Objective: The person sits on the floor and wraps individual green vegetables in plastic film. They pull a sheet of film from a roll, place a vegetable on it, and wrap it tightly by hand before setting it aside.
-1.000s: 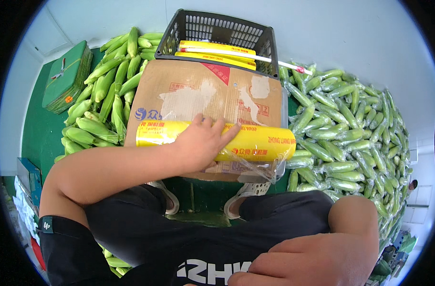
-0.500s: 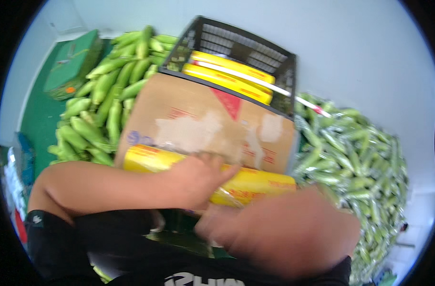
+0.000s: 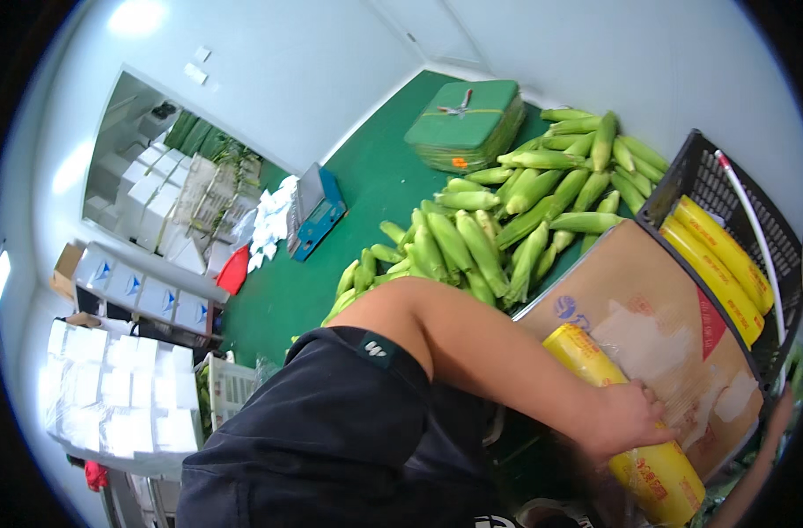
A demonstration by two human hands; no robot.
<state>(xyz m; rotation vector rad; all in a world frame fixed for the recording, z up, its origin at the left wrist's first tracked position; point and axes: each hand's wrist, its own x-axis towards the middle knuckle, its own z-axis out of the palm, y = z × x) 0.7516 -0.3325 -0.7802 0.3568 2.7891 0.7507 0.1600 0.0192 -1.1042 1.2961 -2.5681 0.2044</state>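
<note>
My left hand (image 3: pixel 626 418) is wrapped over the middle of a yellow roll of cling film (image 3: pixel 585 352), fingers curled on its far side. The roll lies along the near edge of a flattened cardboard box (image 3: pixel 626 273) with torn paper patches. At the lower right rim a blurred strip of my right arm (image 3: pixel 765 458) shows; the fingers of that hand cannot be made out. Ears of corn in green husks (image 3: pixel 472 242) are heaped to the left of the cardboard.
A black plastic crate (image 3: pixel 696 163) holds more yellow rolls (image 3: pixel 710 273) and a white rod (image 3: pixel 754 220). Farther left on the green table (image 3: pixel 366 176) are a bundle of green trays (image 3: pixel 472 110) and a blue scale (image 3: pixel 318 211). White boxes (image 3: pixel 120 387) are stacked beyond the table.
The view has swung left, so the cardboard and crate now appear at the right. My left hand stays on the roll; my right hand has moved off from beside it toward the right rim.
</note>
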